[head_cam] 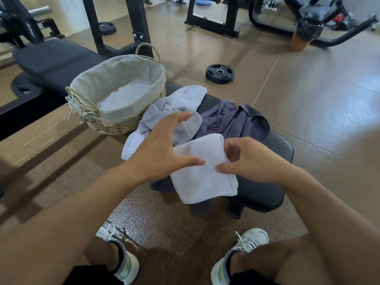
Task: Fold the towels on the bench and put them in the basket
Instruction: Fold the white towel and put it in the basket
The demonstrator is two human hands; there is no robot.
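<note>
- I count 3 towels on the bench (273, 153): 1 white towel (202, 171), 1 light grey towel (174, 112), 1 purple towel (236, 120).
- 1 wicker basket (117, 95) w/ pale cloth liner, sitting on the bench at approx 10 o'clock from the towel pile; nothing but liner inside that I can see.
- White towel lies folded into a rough rectangle on top of the purple one, at the bench's near end, lower edge hanging past the pad.
- Grey towel crumpled betw basket and purple towel, touching the basket's side; purple towel bunched at 1 o'clock from the white one.
- Right hand (246, 159): narrow pinch, thumb and forefinger closed on the white towel's right edge.
- Left hand (162, 147): spread wide, fingers apart, holding nothing; thumb tip lies over the white towel's top, fingers over the grey towel. Can't tell if it touches either.
- 2 weight plates on floor: one (219, 73) at 12 o'clock beyond the bench, one (106, 27) far off at 11.
- 2 pale sneakers at 6 o'clock, mine.
</note>
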